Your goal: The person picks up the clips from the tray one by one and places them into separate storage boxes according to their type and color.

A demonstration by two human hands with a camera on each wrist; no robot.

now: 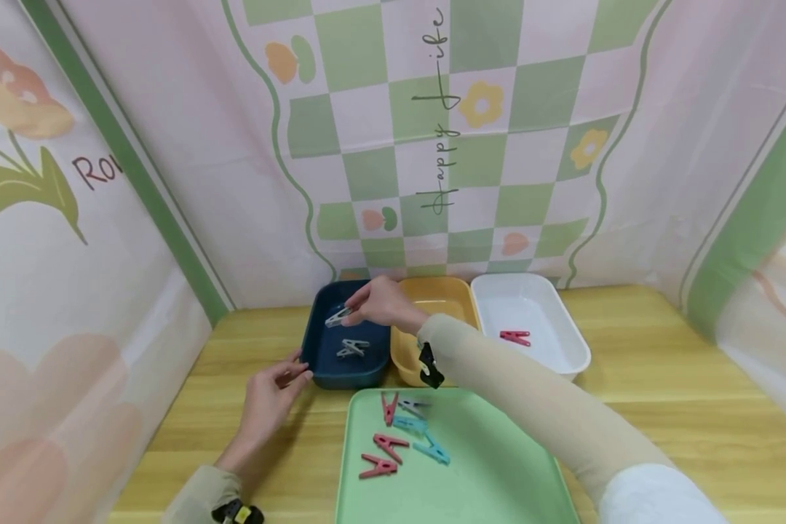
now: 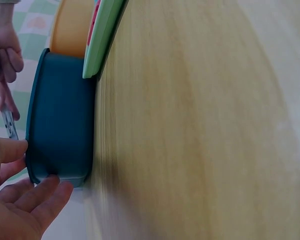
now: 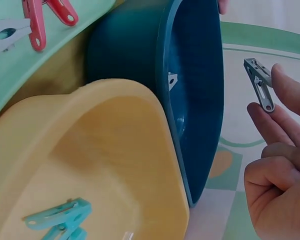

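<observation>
My right hand (image 1: 385,302) pinches a grey clothespin (image 3: 260,85) between thumb and fingertips, held over the dark blue bin (image 1: 348,380). Inside that bin lie grey clothespins (image 1: 352,348), near its front half. My left hand (image 1: 267,404) holds the front left corner of the blue bin, thumb and fingers at its rim and outer wall. A green tray (image 1: 485,466) lies in front of the bins. On it are red clothespins (image 1: 378,466), light blue clothespins (image 1: 432,450) and a grey clothespin (image 1: 413,406).
Beside the blue bin stands a yellow bin (image 1: 442,289) holding a light blue clothespin (image 3: 60,217). A white bin (image 1: 566,349) at the right contains a red clothespin (image 1: 514,338). Patterned cloth (image 1: 367,131) hangs behind and at both sides of the wooden table (image 1: 681,407).
</observation>
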